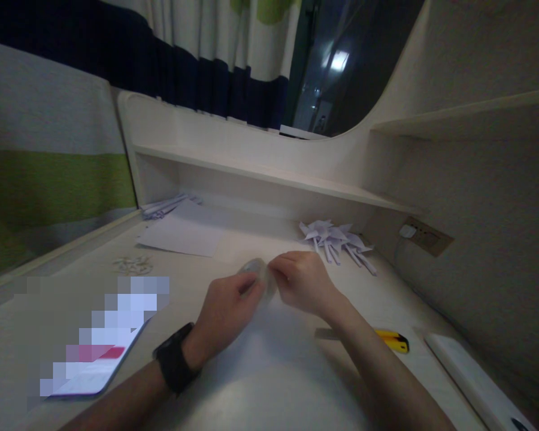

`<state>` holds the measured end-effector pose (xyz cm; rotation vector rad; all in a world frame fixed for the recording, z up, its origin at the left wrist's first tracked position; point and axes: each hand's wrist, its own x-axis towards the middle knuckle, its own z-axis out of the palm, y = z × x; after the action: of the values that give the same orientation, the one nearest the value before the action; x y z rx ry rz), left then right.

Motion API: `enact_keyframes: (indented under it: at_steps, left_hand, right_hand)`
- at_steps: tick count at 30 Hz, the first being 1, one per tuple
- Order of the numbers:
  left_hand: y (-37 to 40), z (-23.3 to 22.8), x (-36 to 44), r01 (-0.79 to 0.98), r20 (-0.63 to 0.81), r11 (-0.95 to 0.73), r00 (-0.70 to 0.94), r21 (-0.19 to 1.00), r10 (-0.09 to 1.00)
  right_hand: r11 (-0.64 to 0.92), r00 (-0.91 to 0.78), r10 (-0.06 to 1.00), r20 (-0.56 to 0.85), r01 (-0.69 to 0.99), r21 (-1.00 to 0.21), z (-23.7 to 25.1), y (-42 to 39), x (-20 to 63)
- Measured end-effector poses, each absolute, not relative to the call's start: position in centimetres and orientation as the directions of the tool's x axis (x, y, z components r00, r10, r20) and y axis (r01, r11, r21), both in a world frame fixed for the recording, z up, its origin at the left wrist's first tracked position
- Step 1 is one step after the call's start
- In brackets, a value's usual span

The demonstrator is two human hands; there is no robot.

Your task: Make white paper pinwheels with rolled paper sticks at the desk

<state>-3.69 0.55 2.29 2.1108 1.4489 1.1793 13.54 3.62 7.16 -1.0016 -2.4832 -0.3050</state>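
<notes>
- At the middle of the pale desk, a clear, round roll of sticky tape [257,272] is held up off the surface between both hands, just in front of the person's chest.
- The left hand [227,314], black watch on its wrist, is closed around the near side of the roll; the fingers [247,286] curl onto its rim.
- The right hand [303,281] pinches at the roll's far edge with fingertips drawn tight together; whether a loose tape end is caught there is too dim to tell.
- To do this well, I judge: keep the roll steady in the left hand, feel for the seam with a right fingernail, and peel slowly and straight so the strip does not split or curl back.
- A bare part of the pale desk [269,383] lies under the forearms, bright from a lamp.
- Just beside the right forearm lies a yellow-and-black utility knife [393,340]; best kept clear of the elbow.
- Further back sits a heap of folded white paper shapes [336,239], and left of it a flat white sheet [184,234].
- A phone with a lit screen [94,365] rests near the left wrist.
</notes>
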Motion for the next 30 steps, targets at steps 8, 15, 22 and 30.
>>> enact_keyframes:
  at_steps: [8,15,22,30]
  left_hand:
    - [1.6,1.3,-3.6,0.4,0.364,-0.393,0.15,0.828,0.919]
    - [1.8,0.8,-3.4,0.39,0.349,-0.371,0.129,0.843,0.928]
    - [1.7,1.2,-3.5,0.37,0.314,-0.324,0.088,0.871,0.945]
    - [1.4,1.6,-3.3,0.397,0.365,-0.371,0.094,0.839,0.926]
  right_hand:
    - [0.651,-0.503,0.75,0.429,0.674,-0.349,6.2,6.0,14.6]
    - [0.691,-0.579,0.67,0.465,0.715,-0.106,5.4,5.3,15.2]
    - [0.719,-0.634,0.591,0.499,0.694,0.031,5.0,2.8,16.1]
    - [0.62,-0.459,0.726,0.512,0.759,-0.197,3.7,1.4,15.4]
